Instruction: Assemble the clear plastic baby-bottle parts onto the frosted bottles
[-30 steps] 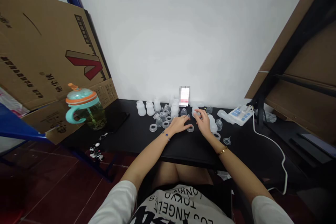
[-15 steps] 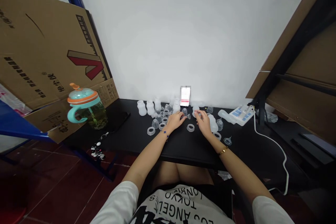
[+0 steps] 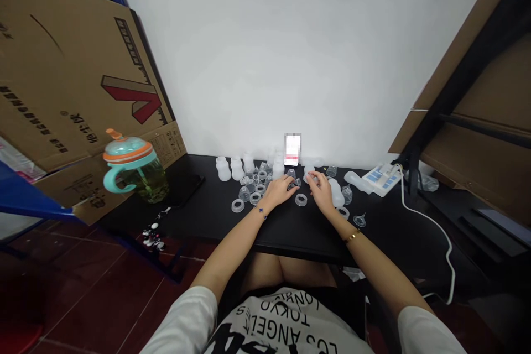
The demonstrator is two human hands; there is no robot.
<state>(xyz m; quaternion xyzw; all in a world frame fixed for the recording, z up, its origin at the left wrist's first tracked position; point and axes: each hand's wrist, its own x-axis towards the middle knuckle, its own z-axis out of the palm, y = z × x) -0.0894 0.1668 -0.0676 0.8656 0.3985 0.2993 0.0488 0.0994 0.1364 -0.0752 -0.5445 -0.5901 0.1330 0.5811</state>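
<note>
My left hand (image 3: 280, 191) is closed at the fingertips on a small clear bottle nipple (image 3: 296, 182), held just above the black table. Behind it stands a clear domed cap (image 3: 291, 172). My right hand (image 3: 321, 190) has its thumb and fingers drawn together beside a frosted baby bottle (image 3: 309, 168); whatever sits between them is too small to make out. Between the hands a white collar ring (image 3: 301, 199) lies flat. Another frosted bottle (image 3: 336, 194) lies against the right hand's outer side. Several rings and caps, among them a clear cap (image 3: 244, 194), are scattered left of my left hand.
Several frosted bottles (image 3: 223, 168) stand along the wall, near a lit phone (image 3: 292, 149). A white power strip (image 3: 380, 178) with a cable is at the right. A clear nipple (image 3: 359, 220) lies near it. At the left are a teal-handled jug (image 3: 136, 168) and a cardboard box (image 3: 83, 66).
The nipple at my left fingertips has tilted and shifted slightly. My right fingers have stayed close together near the bottle. The whole view has moved a little.
</note>
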